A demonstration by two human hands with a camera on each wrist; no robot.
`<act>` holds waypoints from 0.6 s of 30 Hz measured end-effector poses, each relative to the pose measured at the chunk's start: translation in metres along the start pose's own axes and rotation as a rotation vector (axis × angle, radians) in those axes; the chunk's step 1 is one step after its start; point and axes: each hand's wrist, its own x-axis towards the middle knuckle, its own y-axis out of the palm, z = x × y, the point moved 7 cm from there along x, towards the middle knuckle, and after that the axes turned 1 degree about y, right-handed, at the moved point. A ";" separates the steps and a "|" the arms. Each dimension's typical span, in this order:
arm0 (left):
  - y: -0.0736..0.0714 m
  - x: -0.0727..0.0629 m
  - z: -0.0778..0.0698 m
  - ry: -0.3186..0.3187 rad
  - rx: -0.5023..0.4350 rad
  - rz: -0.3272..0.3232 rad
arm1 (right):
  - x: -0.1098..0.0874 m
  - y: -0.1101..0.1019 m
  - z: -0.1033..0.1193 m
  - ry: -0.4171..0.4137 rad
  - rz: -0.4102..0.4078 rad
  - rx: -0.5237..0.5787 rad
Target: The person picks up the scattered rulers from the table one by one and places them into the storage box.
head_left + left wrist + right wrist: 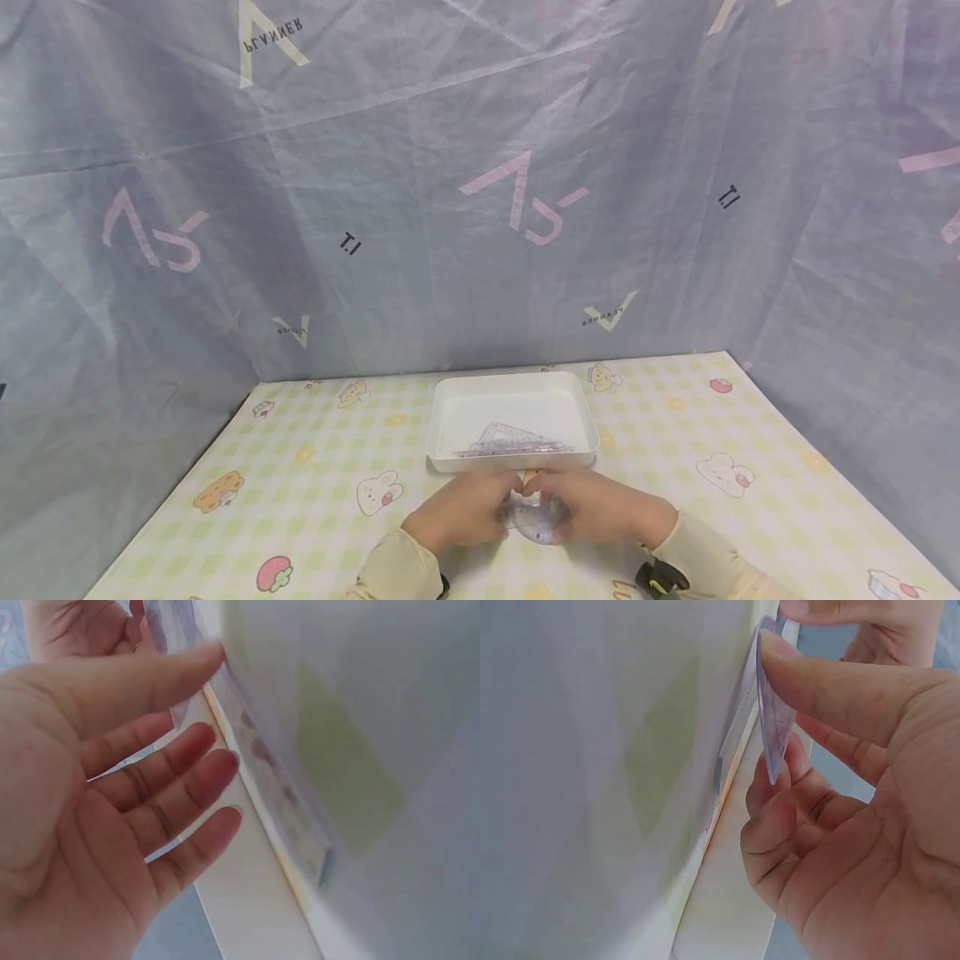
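A clear plastic protractor is held between both hands, just in front of the white tray. My right hand pinches it between thumb and fingers; in the right wrist view the protractor is edge-on and tilted. From the other side my left hand holds its edge with thumb and forefinger, the other fingers loosely spread in the left wrist view. Below the hands, a flat clear piece lies along the tablecloth; its kind cannot be told.
Inside the tray are a clear set square and several clear rulers near its front wall. A checked tablecloth with printed cartoons covers the table. A grey curtain hangs behind and at both sides.
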 end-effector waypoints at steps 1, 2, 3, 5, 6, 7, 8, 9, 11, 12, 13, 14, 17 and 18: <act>0.000 0.000 0.000 0.007 0.001 -0.003 | 0.000 0.001 0.000 0.002 0.004 0.007; 0.000 0.000 -0.001 0.008 0.004 -0.003 | 0.000 0.001 -0.001 0.008 0.008 0.009; 0.001 0.001 0.000 0.009 0.004 -0.006 | 0.000 0.002 -0.001 0.019 0.010 0.010; 0.001 0.001 0.000 0.013 0.004 -0.015 | 0.000 0.001 -0.001 0.031 0.002 -0.013; 0.001 0.002 0.000 0.015 0.001 -0.020 | 0.000 0.001 -0.001 0.036 -0.002 -0.028; 0.001 0.002 0.000 0.015 -0.003 -0.024 | 0.000 0.000 -0.001 0.041 -0.008 -0.044; 0.001 0.003 0.000 0.015 -0.003 -0.027 | 0.000 -0.001 -0.001 0.049 -0.011 -0.059; 0.000 0.003 0.000 0.015 -0.002 -0.031 | -0.001 -0.002 0.000 0.056 -0.014 -0.070; 0.000 0.004 0.000 0.006 -0.002 -0.032 | -0.002 -0.003 -0.001 0.076 -0.012 -0.083; 0.000 0.005 0.000 0.002 0.003 -0.032 | -0.002 -0.004 -0.001 0.085 -0.010 -0.079; -0.001 0.005 0.000 -0.002 0.010 -0.029 | -0.003 -0.004 -0.002 0.091 -0.008 -0.071; -0.001 0.005 0.000 -0.005 0.017 -0.029 | -0.003 -0.004 -0.002 0.093 -0.006 -0.060; -0.003 0.004 0.000 -0.016 0.024 -0.026 | -0.002 -0.004 -0.002 0.086 -0.003 -0.028; -0.003 0.004 0.000 -0.019 0.025 -0.025 | -0.002 -0.004 -0.003 0.082 -0.004 -0.016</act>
